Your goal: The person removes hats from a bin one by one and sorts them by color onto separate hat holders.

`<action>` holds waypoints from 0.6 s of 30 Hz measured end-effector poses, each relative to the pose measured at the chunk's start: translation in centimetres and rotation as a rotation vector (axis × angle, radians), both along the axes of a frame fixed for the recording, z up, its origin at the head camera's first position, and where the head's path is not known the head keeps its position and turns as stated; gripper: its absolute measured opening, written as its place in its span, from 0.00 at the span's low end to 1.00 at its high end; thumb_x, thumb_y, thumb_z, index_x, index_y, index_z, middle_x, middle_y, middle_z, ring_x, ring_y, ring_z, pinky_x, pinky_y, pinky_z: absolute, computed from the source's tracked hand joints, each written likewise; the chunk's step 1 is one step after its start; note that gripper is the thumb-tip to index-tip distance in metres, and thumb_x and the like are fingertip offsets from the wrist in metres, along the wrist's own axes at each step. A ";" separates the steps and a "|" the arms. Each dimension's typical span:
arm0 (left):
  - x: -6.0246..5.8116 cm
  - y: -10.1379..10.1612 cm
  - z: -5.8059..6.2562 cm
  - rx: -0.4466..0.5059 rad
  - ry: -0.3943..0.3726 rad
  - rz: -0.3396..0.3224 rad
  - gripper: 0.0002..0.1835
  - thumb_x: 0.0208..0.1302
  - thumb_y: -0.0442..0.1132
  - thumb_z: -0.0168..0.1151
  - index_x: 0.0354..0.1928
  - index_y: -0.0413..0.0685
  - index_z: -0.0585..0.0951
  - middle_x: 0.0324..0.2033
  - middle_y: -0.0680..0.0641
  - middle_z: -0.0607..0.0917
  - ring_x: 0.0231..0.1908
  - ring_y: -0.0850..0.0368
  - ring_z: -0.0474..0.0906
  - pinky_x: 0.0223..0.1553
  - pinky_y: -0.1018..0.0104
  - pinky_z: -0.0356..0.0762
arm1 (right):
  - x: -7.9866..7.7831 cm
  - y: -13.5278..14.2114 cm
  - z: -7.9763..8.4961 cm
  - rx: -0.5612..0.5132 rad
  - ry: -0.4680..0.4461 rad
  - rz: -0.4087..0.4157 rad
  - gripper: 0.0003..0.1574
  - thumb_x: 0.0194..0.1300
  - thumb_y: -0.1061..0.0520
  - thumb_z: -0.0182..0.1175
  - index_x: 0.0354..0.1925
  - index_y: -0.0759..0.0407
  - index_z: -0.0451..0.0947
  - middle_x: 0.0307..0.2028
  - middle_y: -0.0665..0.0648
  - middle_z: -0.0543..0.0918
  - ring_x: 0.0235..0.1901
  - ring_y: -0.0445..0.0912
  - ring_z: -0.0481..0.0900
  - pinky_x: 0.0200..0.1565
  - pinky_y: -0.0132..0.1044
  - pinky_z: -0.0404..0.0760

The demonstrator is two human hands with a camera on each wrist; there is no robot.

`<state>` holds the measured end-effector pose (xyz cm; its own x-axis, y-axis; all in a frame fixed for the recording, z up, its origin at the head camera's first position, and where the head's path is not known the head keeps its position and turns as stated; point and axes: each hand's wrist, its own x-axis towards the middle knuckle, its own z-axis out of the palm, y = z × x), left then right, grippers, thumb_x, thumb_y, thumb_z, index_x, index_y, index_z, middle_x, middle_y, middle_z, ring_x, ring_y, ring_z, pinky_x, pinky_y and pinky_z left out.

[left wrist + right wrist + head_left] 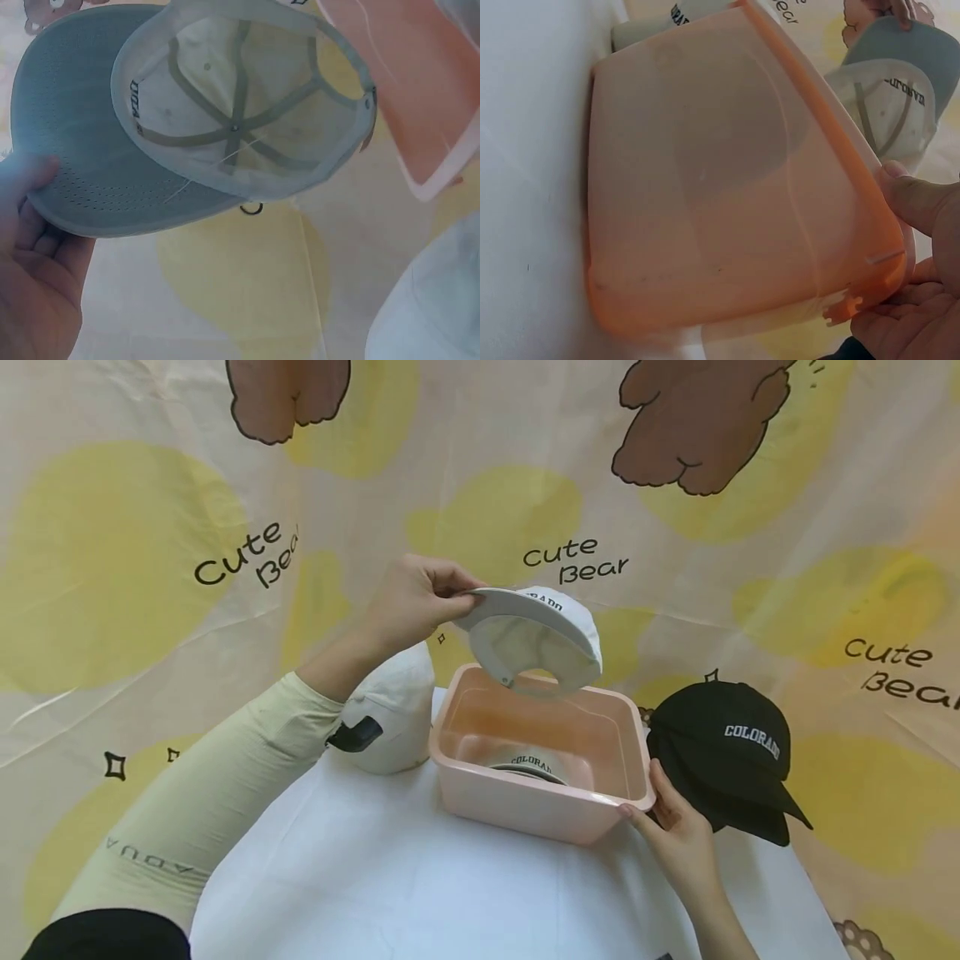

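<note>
My left hand (416,606) pinches a white baseball cap (517,607) by its brim, thumb underneath. The cap hangs over the back rim of a pink plastic bin (517,810), its lining and back opening showing in the left wrist view. Inside the bin lies another pale cap (536,767) lettered "COLORADO", partly hidden by the front wall. At the bin's front right corner, my right hand (686,827) grips the rim, thumb on the near side and fingers round the right side.
Left of the bin stands a white cap (405,710), partly behind my left forearm. To the right, black caps (712,727) sit one over another, close to my right hand. A white table (480,893) lies under everything, with a bear-print cloth (480,435) hanging behind.
</note>
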<state>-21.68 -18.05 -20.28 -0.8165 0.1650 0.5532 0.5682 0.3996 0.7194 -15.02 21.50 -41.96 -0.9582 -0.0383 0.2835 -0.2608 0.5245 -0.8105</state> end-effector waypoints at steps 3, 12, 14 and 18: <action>0.4 -1.1 0.3 0.053 0.068 0.005 0.06 0.63 0.28 0.68 0.38 0.41 0.91 0.34 0.46 0.92 0.25 0.65 0.82 0.23 0.78 0.76 | 0.0 -0.1 0.1 -0.009 -0.004 -0.008 0.57 0.59 0.52 0.77 0.78 0.57 0.58 0.77 0.56 0.61 0.72 0.57 0.65 0.56 0.17 0.71; 1.9 -4.5 0.1 0.192 0.193 0.039 0.06 0.61 0.24 0.69 0.37 0.38 0.91 0.36 0.43 0.92 0.35 0.59 0.89 0.37 0.75 0.87 | 0.2 -0.3 -0.2 -0.001 -0.031 -0.034 0.56 0.59 0.52 0.76 0.78 0.59 0.58 0.76 0.56 0.62 0.71 0.57 0.65 0.55 0.16 0.70; 2.1 -5.2 0.1 0.199 0.219 0.050 0.06 0.60 0.24 0.69 0.36 0.37 0.91 0.36 0.44 0.92 0.36 0.60 0.89 0.40 0.73 0.88 | 0.2 -0.3 -0.1 -0.008 -0.032 -0.037 0.57 0.59 0.52 0.76 0.78 0.59 0.58 0.76 0.56 0.62 0.71 0.57 0.65 0.55 0.16 0.70; 2.3 -6.8 -0.2 0.185 0.275 0.079 0.05 0.59 0.22 0.69 0.36 0.34 0.90 0.36 0.46 0.92 0.38 0.59 0.90 0.43 0.72 0.88 | 0.1 -0.5 -0.1 -0.012 -0.037 -0.054 0.57 0.59 0.51 0.77 0.78 0.56 0.58 0.76 0.54 0.62 0.71 0.56 0.66 0.55 0.16 0.71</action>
